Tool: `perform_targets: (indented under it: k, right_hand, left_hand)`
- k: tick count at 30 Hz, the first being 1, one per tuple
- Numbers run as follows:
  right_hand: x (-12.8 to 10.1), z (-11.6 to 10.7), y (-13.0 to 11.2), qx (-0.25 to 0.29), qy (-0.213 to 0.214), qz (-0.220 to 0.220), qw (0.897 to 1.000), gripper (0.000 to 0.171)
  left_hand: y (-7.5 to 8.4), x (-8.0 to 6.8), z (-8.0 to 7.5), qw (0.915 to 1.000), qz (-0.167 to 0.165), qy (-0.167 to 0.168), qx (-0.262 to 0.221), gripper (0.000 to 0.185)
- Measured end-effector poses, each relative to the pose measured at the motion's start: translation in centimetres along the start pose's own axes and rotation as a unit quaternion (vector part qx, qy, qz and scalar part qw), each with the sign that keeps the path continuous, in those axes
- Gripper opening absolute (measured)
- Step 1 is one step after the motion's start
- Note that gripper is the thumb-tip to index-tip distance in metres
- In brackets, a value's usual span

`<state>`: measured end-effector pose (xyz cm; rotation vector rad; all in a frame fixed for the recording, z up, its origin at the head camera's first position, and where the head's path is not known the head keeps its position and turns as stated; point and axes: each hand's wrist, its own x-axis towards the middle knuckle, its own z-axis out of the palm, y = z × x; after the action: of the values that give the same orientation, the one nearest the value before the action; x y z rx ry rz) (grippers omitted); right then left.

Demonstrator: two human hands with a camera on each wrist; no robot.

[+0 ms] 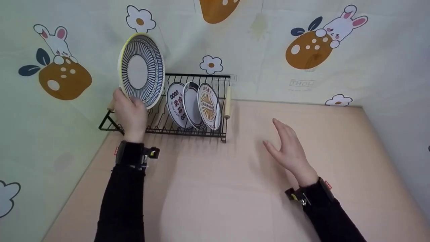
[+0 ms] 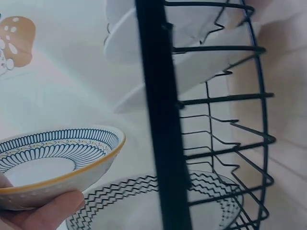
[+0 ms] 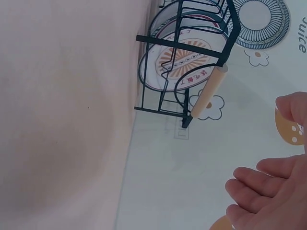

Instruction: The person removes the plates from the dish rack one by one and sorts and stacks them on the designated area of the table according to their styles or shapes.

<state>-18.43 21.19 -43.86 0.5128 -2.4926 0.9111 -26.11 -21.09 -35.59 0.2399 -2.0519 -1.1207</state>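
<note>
My left hand [image 1: 131, 116] grips the lower rim of a deep plate [image 1: 137, 71] with blue radiating stripes and a yellow edge. The plate is tilted upright above the left part of a black wire dish rack [image 1: 188, 134]. On the rack's right side stand a plate with red motifs [image 1: 175, 107], a dark-rimmed plate [image 1: 191, 104] and a plate with an orange sunburst [image 1: 208, 107]. Low in the left wrist view, a zigzag-rimmed plate [image 2: 122, 206] shows partly behind a rack bar. My right hand [image 1: 291, 152] hovers right of the rack, fingers extended, holding nothing.
A wooden handle [image 1: 228, 102] sits on the rack's right end, and another handle [image 1: 111, 105] is at the left, partly behind my hand. The pinkish tabletop [image 1: 215, 188] extends in front. A patterned backdrop [image 1: 268, 67] rises directly behind the rack.
</note>
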Motion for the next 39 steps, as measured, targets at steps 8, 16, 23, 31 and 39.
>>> perform_targets:
  k: [8, 16, 23, 31, 39]
  right_hand:
    - [0.9, -0.2, -0.8, 0.019, 0.016, -0.004, 1.0, 0.069]
    - [1.0, 0.0, -1.3, 0.033, 0.014, 0.001, 0.999, 0.068]
    - [0.9, 0.1, -1.4, 0.044, 0.015, 0.007, 0.999, 0.066]
    - [0.8, 0.2, -1.5, 0.051, 0.014, 0.017, 0.998, 0.066]
    - [0.7, 0.2, -1.7, 0.069, 0.015, 0.02, 0.997, 0.065]
  left_hand:
    - [1.9, -0.7, -0.1, 0.9989, 0.014, 0.009, -0.043, 0.036]
    - [3.3, -1.6, -0.4, 0.9856, 0.038, -0.019, -0.163, 0.044]
    - [4.2, -2.8, -0.5, 0.9717, 0.046, -0.041, -0.228, 0.056]
    - [4.5, -4.1, -0.3, 0.9561, 0.049, -0.065, -0.282, 0.048]
    - [3.6, -5.4, 0.8, 0.9432, 0.007, -0.112, -0.313, 0.053]
